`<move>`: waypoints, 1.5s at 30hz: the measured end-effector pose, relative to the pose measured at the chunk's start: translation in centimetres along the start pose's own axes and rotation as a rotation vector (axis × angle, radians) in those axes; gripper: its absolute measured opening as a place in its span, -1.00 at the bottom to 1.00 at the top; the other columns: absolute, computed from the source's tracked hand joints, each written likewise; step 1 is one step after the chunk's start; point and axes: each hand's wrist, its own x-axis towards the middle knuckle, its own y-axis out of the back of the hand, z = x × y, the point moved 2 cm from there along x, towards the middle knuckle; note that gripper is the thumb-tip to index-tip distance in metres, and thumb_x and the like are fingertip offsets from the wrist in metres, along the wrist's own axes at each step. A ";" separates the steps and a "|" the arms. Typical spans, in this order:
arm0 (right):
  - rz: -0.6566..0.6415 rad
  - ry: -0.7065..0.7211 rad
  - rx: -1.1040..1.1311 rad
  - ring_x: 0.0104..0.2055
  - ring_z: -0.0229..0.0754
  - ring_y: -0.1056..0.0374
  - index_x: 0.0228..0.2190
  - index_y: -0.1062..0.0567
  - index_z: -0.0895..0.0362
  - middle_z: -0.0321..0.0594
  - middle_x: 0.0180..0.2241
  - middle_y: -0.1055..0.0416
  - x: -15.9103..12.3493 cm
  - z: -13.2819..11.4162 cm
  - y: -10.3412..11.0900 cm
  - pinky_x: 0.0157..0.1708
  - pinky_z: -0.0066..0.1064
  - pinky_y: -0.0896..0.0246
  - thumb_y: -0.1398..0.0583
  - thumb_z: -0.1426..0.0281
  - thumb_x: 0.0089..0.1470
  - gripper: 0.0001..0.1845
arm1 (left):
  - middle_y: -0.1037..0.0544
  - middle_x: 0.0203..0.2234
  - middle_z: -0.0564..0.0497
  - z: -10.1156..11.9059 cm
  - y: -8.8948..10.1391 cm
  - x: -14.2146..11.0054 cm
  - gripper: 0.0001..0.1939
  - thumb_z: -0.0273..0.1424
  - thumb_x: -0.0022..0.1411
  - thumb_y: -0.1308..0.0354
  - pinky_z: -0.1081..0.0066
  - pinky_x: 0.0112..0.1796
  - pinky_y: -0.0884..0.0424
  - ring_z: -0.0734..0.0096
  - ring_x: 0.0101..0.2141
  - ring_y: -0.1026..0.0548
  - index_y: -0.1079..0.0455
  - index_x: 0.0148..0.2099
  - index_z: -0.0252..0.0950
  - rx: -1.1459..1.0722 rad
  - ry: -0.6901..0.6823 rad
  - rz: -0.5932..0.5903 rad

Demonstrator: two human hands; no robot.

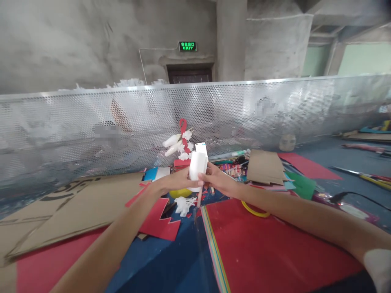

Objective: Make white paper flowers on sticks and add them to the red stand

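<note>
Near the centre of the frame, a white piece (pixel 198 165) is held nearly upright between the left hand (pixel 180 178) and the right hand (pixel 217 179), with the fingers of both closed on it; how firmly it is squeezed cannot be told. It seems light, so a dent might be caused by too hard a press, or a slip by an uneven hold. If dropped, it could be landed on the white bundle (pixel 185 206) just below, which looks easily crushed. With a push toward the top of the frame, the phone (pixel 200 147) and the flower decoration (pixel 172 141) might be knocked, and travel there is limited by the mesh panel (pixel 137 122). At lower right, the yellow ring (pixel 255 213) could be snagged by the right forearm (pixel 290 207) and dragged across the red stack (pixel 275 252). On the left, room is narrowed by the cardboard (pixel 79 207). The widest room is offered at lower centre, by the strip of blue table (pixel 165 264).
</note>
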 end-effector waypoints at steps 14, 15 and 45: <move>0.109 -0.012 0.090 -0.25 -0.14 -0.45 -0.16 -0.48 0.14 -0.14 -0.18 -0.52 2.0 2.8 3.0 -0.21 -0.27 -0.40 -0.35 0.30 -0.05 -0.62 | -0.46 0.02 -0.14 -1.5 -0.1 0.4 -0.34 -0.41 0.08 -0.22 0.21 -0.04 -0.41 0.17 -0.04 -0.47 -0.16 0.23 -0.22 -0.435 0.071 0.159; 0.111 -0.006 0.091 -0.24 -0.14 -0.45 -0.16 -0.49 0.15 -0.14 -0.18 -0.53 2.1 2.9 3.1 -0.19 -0.28 -0.40 -0.35 0.31 -0.05 -0.62 | -0.46 0.02 -0.13 -1.7 0.1 0.4 -0.34 -0.41 0.08 -0.21 0.22 -0.06 -0.43 0.19 -0.06 -0.48 -0.14 0.23 -0.20 -0.463 0.089 0.171; 0.119 0.075 0.043 -0.21 -0.10 -0.48 -0.10 -0.46 0.14 -0.14 -0.16 -0.55 1.6 1.3 2.6 -0.20 -0.30 -0.41 -0.34 0.29 -0.07 -0.54 | -0.54 -0.25 0.02 -4.0 2.4 1.0 -0.41 -0.50 -0.15 -0.15 0.27 -0.33 -0.49 0.20 -0.32 -0.54 -0.25 0.02 -0.18 -0.618 -0.064 0.640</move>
